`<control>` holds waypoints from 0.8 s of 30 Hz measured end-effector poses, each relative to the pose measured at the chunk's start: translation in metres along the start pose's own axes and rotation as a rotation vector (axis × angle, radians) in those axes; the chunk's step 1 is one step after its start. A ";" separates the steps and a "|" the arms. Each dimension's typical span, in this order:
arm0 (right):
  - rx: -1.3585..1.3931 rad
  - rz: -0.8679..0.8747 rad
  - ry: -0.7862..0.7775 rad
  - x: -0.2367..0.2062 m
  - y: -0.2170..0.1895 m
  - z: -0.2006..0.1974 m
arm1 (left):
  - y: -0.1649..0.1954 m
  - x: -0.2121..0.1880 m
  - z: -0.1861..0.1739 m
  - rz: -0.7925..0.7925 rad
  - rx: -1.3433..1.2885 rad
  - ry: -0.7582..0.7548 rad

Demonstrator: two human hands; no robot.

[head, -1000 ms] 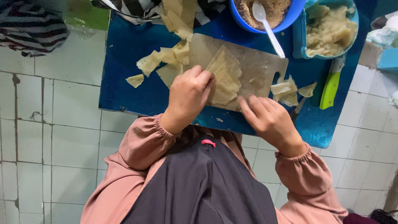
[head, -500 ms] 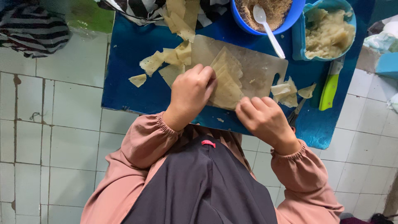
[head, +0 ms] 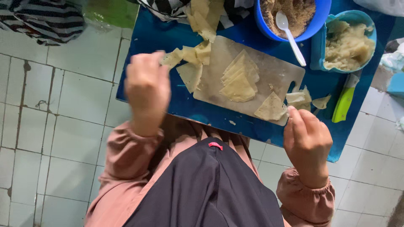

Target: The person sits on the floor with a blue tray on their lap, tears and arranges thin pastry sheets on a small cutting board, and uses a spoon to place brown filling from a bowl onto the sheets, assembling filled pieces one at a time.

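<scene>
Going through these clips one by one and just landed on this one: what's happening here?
A person sits on a tiled floor over a blue mat with a cutting board on it. A stack of triangular dough sheets lies on the board, with more pieces around its edges. The left hand is raised and blurred beside loose pieces at the board's left corner; whether it holds anything is unclear. The right hand touches a single triangle at the board's near edge. Two blue bowls of filling and a green-handled knife sit close by.
</scene>
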State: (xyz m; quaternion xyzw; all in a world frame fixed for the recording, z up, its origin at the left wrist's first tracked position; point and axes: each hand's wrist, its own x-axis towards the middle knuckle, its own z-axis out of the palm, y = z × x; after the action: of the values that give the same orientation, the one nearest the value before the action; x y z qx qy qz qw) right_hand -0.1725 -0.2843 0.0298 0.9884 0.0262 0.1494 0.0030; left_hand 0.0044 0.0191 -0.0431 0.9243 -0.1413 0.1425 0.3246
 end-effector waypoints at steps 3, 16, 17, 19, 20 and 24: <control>0.033 -0.007 0.015 0.001 0.001 -0.001 | -0.030 0.006 -0.015 -0.015 0.002 -0.072; 0.406 0.352 0.177 -0.028 -0.016 0.012 | -0.025 -0.009 -0.023 0.069 -0.124 -0.161; 0.419 0.405 0.218 -0.034 -0.013 0.012 | -0.019 -0.007 -0.025 0.039 -0.177 -0.178; 0.419 0.486 0.275 -0.049 -0.003 0.012 | -0.003 -0.006 -0.023 0.012 -0.288 -0.204; 0.404 0.512 0.290 -0.056 0.003 0.009 | 0.008 -0.007 -0.022 0.013 -0.349 -0.212; 0.364 0.574 0.310 -0.076 0.014 -0.004 | 0.054 -0.014 -0.001 0.068 -0.662 -0.359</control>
State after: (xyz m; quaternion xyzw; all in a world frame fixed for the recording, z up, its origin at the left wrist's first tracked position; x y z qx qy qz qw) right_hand -0.2457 -0.3019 0.0113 0.9055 -0.2257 0.2850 -0.2188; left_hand -0.0280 -0.0185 -0.0166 0.7743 -0.2648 -0.0645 0.5711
